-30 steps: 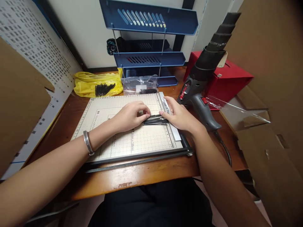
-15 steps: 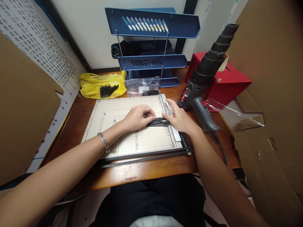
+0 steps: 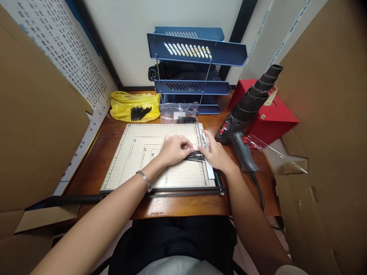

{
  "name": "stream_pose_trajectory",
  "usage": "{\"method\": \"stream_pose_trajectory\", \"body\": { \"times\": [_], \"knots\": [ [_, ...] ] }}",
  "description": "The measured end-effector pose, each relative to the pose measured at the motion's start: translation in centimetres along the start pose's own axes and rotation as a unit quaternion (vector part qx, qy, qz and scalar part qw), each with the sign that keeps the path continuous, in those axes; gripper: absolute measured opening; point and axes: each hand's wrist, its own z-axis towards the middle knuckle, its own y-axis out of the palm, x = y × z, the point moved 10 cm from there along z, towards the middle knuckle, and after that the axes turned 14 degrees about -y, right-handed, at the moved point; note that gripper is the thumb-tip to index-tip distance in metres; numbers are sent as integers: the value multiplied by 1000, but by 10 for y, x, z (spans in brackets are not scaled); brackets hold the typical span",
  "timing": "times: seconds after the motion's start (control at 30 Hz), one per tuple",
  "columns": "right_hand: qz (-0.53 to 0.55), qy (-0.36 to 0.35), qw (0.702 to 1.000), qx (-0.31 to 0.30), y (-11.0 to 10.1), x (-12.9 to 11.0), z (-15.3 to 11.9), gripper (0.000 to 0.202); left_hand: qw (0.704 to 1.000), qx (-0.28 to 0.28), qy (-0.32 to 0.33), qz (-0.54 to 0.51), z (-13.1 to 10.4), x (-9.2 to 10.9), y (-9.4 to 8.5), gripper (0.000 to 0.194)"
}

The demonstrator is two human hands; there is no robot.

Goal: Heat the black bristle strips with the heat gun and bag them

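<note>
A bundle of thin black strips [image 3: 196, 157] lies on the right part of a cream paper cutter board [image 3: 134, 152] with printed grid lines. My left hand [image 3: 176, 149] rests on the board, its thumb and fingers closed together at the left end of the strips. At their right end is my right hand [image 3: 212, 151], its thumb near the strips and its fingers apart over the white strip [image 3: 210, 172] on the board's right edge. Whether that thumb presses on the strips is too small to tell.
Behind the board lie a yellow bag [image 3: 120, 107] with black pieces on it, a clear bag [image 3: 169, 111] and a blue tray rack [image 3: 195, 51]. On the right are a heat gun [image 3: 241, 118] and a red box [image 3: 275, 118]. Cardboard flanks both sides.
The camera view has shifted, so the board and both hands appear slightly lower. The cutter's long handle now shows at the left. Both hands keep nearly the same places at the strips.
</note>
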Motion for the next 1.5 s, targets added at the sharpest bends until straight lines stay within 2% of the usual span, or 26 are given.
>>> {"method": "stream_pose_trajectory", "body": {
  "times": [0.2,0.4,0.63,1.5],
  "knots": [
    [-15,14,1000,-2,0,3,-1,71,1000,14,14,4,-5,2,0,15],
    [-12,40,999,8,1,12,-3,86,1000,18,17,3,-5,0,-1,18],
    [33,-11,999,5,2,-1,1,61,1000,13,19,10,-6,2,0,21],
    [104,-8,995,9,4,0,2,63,1000,20,23,9,-5,0,2,21]
  ]
}}
